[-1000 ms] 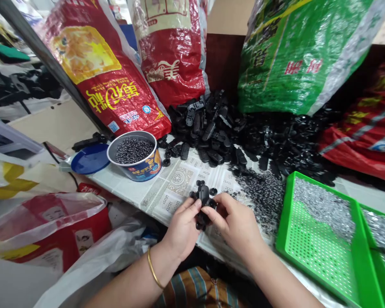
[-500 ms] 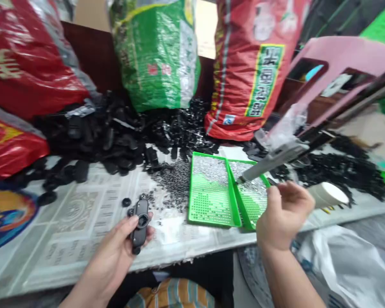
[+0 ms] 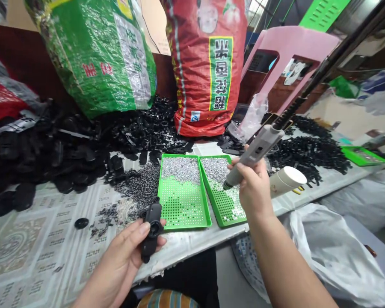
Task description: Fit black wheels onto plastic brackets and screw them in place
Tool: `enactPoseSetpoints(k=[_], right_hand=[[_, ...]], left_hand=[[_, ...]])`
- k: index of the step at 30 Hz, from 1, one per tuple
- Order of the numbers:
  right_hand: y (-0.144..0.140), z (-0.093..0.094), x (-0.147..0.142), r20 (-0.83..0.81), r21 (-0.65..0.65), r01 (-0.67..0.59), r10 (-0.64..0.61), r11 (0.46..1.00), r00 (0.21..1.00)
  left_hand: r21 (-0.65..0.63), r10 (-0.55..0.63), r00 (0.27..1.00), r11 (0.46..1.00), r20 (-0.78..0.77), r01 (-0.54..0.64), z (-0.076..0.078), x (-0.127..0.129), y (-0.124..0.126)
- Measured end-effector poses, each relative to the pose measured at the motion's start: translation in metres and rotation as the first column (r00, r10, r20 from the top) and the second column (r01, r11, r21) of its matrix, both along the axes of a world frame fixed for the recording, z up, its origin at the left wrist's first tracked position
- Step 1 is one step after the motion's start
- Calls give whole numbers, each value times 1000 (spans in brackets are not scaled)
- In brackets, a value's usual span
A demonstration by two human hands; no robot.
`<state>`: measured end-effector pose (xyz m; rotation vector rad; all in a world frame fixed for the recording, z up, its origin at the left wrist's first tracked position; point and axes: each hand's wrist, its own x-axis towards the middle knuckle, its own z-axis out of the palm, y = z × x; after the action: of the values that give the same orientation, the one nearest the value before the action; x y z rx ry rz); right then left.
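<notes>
My left hand (image 3: 131, 241) pinches a black plastic part (image 3: 153, 231) with a round ring in its middle, held above the table's front edge. My right hand (image 3: 255, 184) is wrapped around a grey electric screwdriver (image 3: 256, 149), tilted with its tip down to the left. That tip hovers over the right green perforated tray (image 3: 223, 214). Beside it lies the left green perforated tray (image 3: 208, 216). Small silvery screws (image 3: 181, 169) fill the far part of both trays, and a few are scattered nearer.
Heaps of black plastic parts (image 3: 67, 149) cover the back left, with tiny black pieces (image 3: 141, 184) near the trays. A green sack (image 3: 99, 55) and a red sack (image 3: 205, 77) stand behind. On the right are a white cup (image 3: 284, 179), a pink stool (image 3: 295, 42) and a white plastic bag (image 3: 333, 252).
My right hand has closed around the screwdriver, which hung untouched beside it before. The view has turned right. My left hand still holds the black part.
</notes>
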<state>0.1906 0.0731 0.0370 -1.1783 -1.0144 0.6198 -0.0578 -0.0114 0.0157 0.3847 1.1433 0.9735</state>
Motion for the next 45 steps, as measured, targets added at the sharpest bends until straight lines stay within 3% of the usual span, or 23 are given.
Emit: enactPoseSetpoints(k=[3, 8, 15, 26, 40, 45], right_hand=[[-5, -6, 4, -59, 5, 84, -83, 996, 995], [-7, -17, 7, 3, -103, 96, -97, 990, 995], [9, -31, -4, -150, 243, 124, -88, 962, 985], [32, -48, -4, -164, 250, 118, -78, 961, 983], [33, -52, -5, -147, 242, 99, -64, 965, 987], [24, -30, -7, -218, 282, 136, -74, 950, 973]], left_hand=[[9, -51, 999, 999, 17, 51, -6, 7, 5], [11, -90, 995, 996, 29, 90, -16, 13, 10], [-11, -77, 997, 997, 12, 77, -14, 15, 10], [-44, -31, 999, 999, -33, 29, -9, 19, 10], [-50, -59, 998, 997, -16, 58, -11, 18, 11], [-33, -52, 998, 998, 45, 53, -12, 17, 11]])
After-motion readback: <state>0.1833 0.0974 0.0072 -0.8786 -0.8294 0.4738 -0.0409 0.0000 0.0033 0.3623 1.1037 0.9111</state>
